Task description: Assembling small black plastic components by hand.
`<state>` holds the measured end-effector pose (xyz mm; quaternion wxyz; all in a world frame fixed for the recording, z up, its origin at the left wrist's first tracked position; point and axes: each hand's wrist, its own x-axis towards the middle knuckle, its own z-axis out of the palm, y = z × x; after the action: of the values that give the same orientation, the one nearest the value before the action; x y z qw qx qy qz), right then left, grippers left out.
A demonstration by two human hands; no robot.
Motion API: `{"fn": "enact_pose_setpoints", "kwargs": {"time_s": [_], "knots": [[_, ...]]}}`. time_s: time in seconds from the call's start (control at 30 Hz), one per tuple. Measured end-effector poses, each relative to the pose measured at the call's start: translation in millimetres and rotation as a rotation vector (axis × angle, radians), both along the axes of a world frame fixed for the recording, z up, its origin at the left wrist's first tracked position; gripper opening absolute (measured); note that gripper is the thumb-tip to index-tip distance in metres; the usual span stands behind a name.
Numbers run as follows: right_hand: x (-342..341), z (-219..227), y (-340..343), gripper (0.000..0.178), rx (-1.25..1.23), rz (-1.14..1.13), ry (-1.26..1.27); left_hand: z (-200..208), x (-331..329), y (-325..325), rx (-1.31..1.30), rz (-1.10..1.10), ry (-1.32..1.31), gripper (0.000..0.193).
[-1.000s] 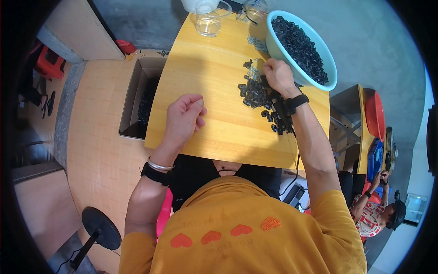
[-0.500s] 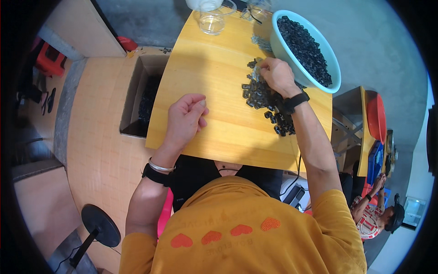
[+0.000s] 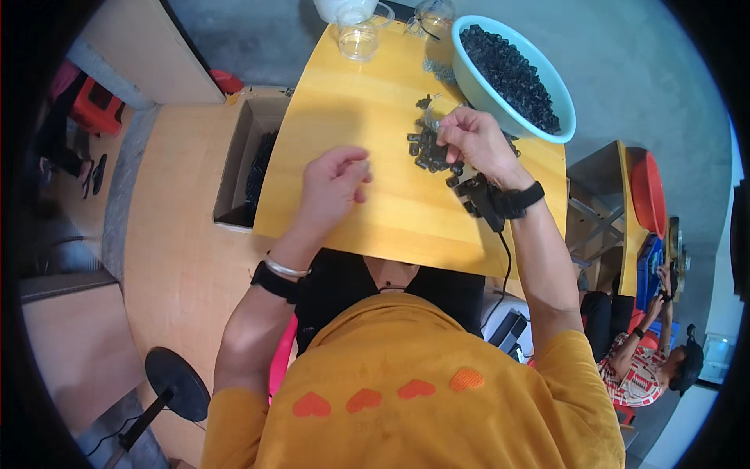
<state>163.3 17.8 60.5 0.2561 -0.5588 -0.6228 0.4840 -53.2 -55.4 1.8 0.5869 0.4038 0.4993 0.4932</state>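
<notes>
My left hand [image 3: 334, 186] hovers over the left part of the wooden table, thumb pressed to its curled fingers. Whatever it may hold is too small to tell. Above a loose heap of small black plastic pieces [image 3: 426, 148], my right hand [image 3: 478, 142] has its thumb and fingertips pinched together. A pale glint shows at those fingertips, but the thing there cannot be made out. Small silvery metal pieces [image 3: 440, 70] lie farther back, beside a light-blue basin [image 3: 467, 74] full of similar black pieces [image 3: 512, 78].
Clear plastic cups [image 3: 358, 41] stand at the table's [image 3: 344, 109] far edge. A cardboard box [image 3: 234, 184] with dark pieces sits to the left. A black cable [image 3: 508, 258] hangs from my right wristband. Another person [image 3: 637, 367] works at the right, near a red basin [image 3: 647, 194].
My right hand has drawn back slightly toward me from the heap's far side, fingertips pinched. My left hand has shifted a little to the right and away from me.
</notes>
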Motion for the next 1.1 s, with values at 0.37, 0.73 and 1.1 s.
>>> {"fn": "enact_pose_setpoints", "kwargs": {"time_s": [0.37, 0.73, 1.1], "knots": [[-9.3, -6.0, -72.2, 0.009, -0.111, 0.107, 0.181, 6.3, 44.8, -12.9, -0.006, -0.175, -0.221, 0.014], [-4.9, -30.4, -84.5, 0.008, -0.257, -0.122, 0.478, 5.6, 51.9, -16.0, -0.214, -0.181, -0.322, 0.009], [8.2, -37.4, -80.5, 0.005, -0.337, -0.208, 0.725, -1.7, 53.4, -2.9, -0.244, -0.338, -0.313, 0.008]]}}
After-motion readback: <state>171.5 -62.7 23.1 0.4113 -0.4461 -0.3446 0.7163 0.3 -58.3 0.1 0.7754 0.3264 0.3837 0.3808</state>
